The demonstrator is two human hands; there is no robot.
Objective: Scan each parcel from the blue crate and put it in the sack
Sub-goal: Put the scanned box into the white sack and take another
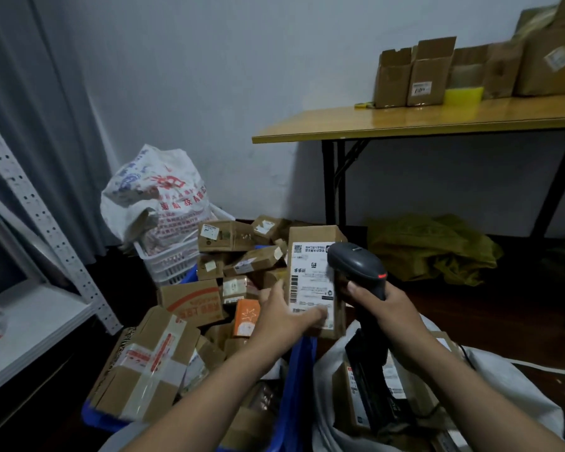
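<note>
Left hand (284,318): was bare; its back and knuckles showed, and the thumb tip was smeared by blur.
Right hand (384,305): was bare; its back and knuckles showed, the fingers only in part.
Left forearm (209,386): was bare along all its visible length, narrow at the wrist and widening toward the lower edge of the view.
Right forearm (470,386): was bare in the same way, wrist to lower edge.
Nails: were too small and blurred to tell.
Cloth patch (124,440): was pale grey-blue and showed at the lower edge under the left forearm; whether it was the person's garment could not be told.
</note>
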